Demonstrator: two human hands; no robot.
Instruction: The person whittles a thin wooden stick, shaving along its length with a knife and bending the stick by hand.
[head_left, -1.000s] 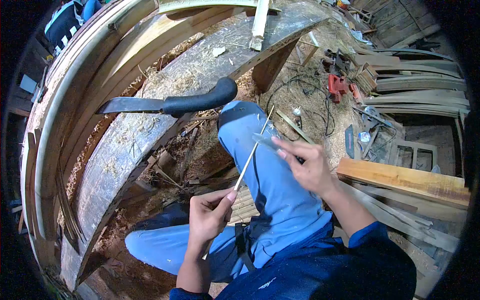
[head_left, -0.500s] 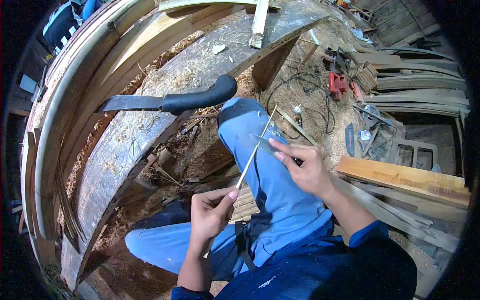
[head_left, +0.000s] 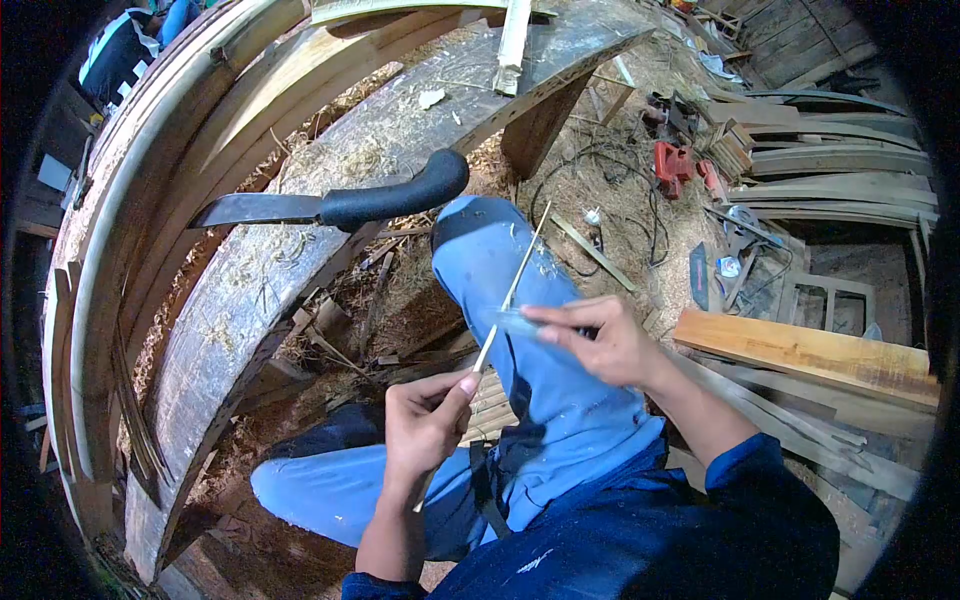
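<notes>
My left hand (head_left: 427, 422) is closed round a thin, pale wooden strip (head_left: 529, 252), likely bamboo, which slants up and away over my raised knee. The strip's lower end shows below my wrist. In my right hand (head_left: 603, 342), with fingers closed, is a small knife (head_left: 514, 322); its blade is smeared by motion and lies across the strip's middle. Pale shavings cling to the blue trousers (head_left: 570, 400) under the strip. Beyond the knee, a large knife with a curved black handle (head_left: 395, 198) rests on the wooden bench (head_left: 225, 330).
Curved timbers (head_left: 150, 190) run along the left beside the bench, which carries shavings and a short wood piece (head_left: 513, 50). To the right are a red tool (head_left: 673, 168), a dark cable, a thick plank (head_left: 800, 345) and stacked boards (head_left: 840, 160). Sawdust covers the ground.
My right hand has drawn the knife down the strip toward my left hand, and its blade is now blurred. My left hand and its hold on the strip stay nearly the same.
</notes>
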